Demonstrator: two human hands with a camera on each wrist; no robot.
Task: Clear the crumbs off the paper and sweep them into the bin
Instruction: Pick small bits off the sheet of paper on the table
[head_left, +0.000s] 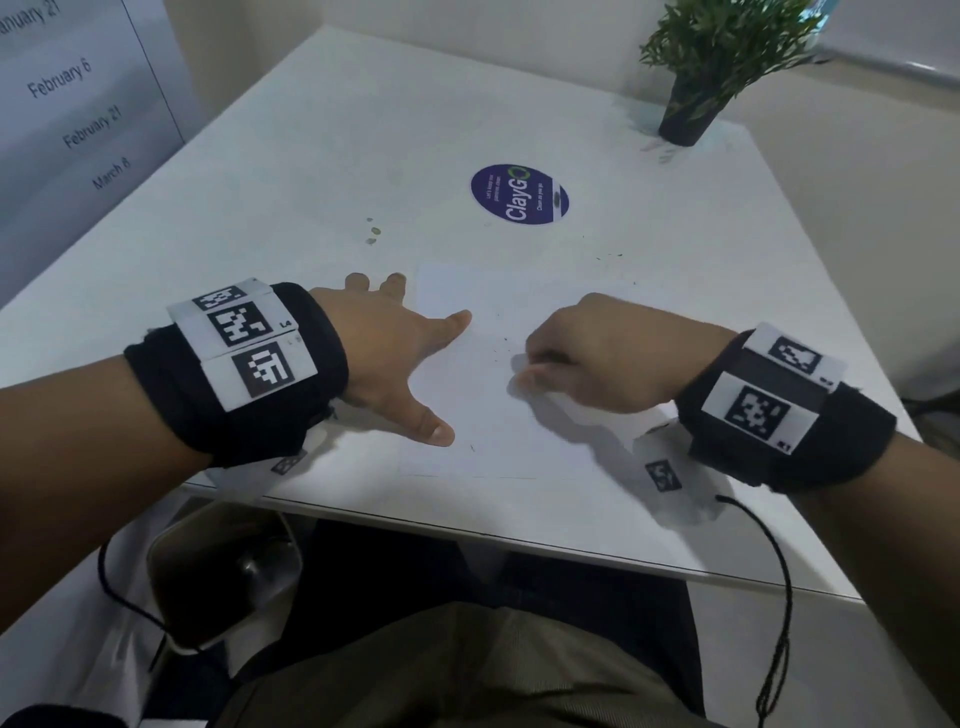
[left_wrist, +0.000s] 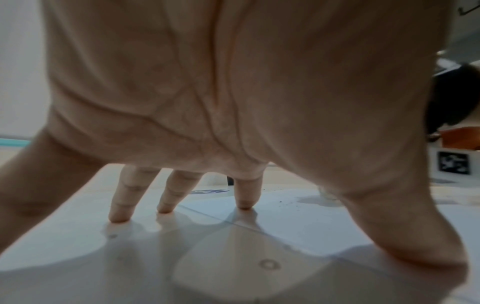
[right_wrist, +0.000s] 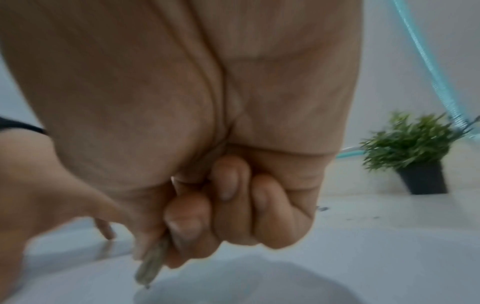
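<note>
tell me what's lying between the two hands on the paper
Head view: only bare white paper with a few dark crumbs between the left hand and right hand.

White table (head_left: 332, 135), potted plant (head_left: 701, 88) in its far corner, pale walls (head_left: 467, 26).

A white table (head_left: 311, 171) fills the middle of the frame. A round purple ClayGo sticker (head_left: 519, 195) lies at upper centre. A green plant in a black pot (head_left: 691, 111) stands upper right. A dated wall chart (head_left: 78, 88) hangs upper left.
</note>
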